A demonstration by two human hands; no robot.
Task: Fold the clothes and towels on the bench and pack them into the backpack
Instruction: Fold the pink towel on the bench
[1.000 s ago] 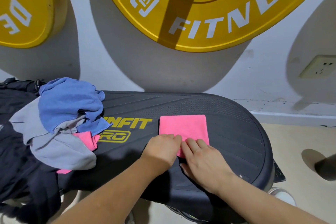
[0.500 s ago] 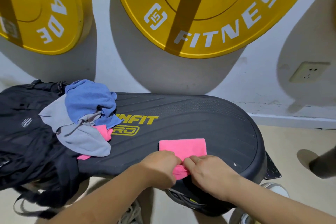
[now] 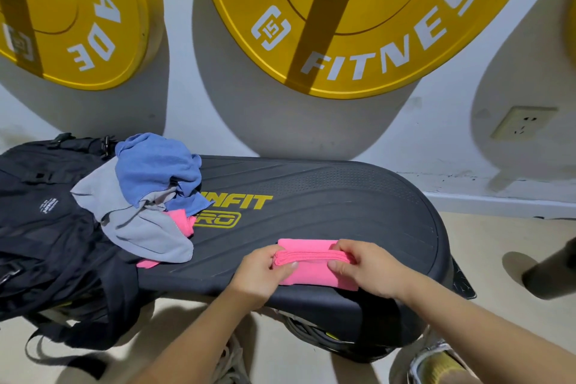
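Observation:
A folded pink towel (image 3: 311, 271) lies near the front edge of the black bench (image 3: 343, 203). My left hand (image 3: 265, 274) pinches its left end and my right hand (image 3: 364, 268) pinches its right end, both lifting a folded edge. At the bench's left end sits a loose pile: a blue cloth (image 3: 156, 165) on top, a grey cloth (image 3: 140, 224) beneath, and another pink cloth (image 3: 180, 221) peeking out. A black backpack (image 3: 40, 227) lies left of the bench, partly under the pile.
Two yellow weight plates (image 3: 358, 25) hang on the white wall behind the bench. A wall socket (image 3: 523, 121) is at the right. Beige floor surrounds the bench, and my shoe (image 3: 436, 358) shows at the bottom right.
The towel has been folded again into a narrower strip and pulled toward the front edge. My hands moved apart to its two ends. The camera tilted back, revealing the backpack.

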